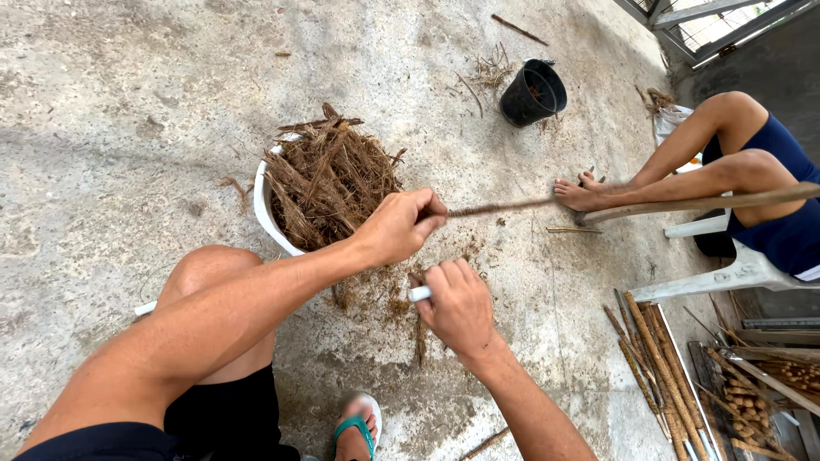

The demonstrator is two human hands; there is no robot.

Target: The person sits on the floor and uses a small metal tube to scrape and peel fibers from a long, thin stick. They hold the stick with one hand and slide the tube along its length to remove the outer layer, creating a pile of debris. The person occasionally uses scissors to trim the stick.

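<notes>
My left hand [401, 226] is closed around the near end of a thin brown fibrous stick [500, 207] that reaches right toward another person's feet. Just below it, my right hand [457, 303] grips a small white-handled tool [419, 294], its working end hidden by my fingers. Under both hands, brown shavings [376, 294] lie scattered on the concrete. Behind my left hand stands a white bucket [263, 213] heaped with brown fibre strips [329, 179]. My bare knee [209, 269] is beside the bucket.
A seated person [743, 171] on a white plastic chair [726, 277] rests feet [581, 195] on the floor, with a long wooden pole [700, 203] across their legs. A black pot [534, 92] lies tipped beyond. Bundled stripped sticks [662, 367] lie at right. My sandalled foot [357, 431] is below.
</notes>
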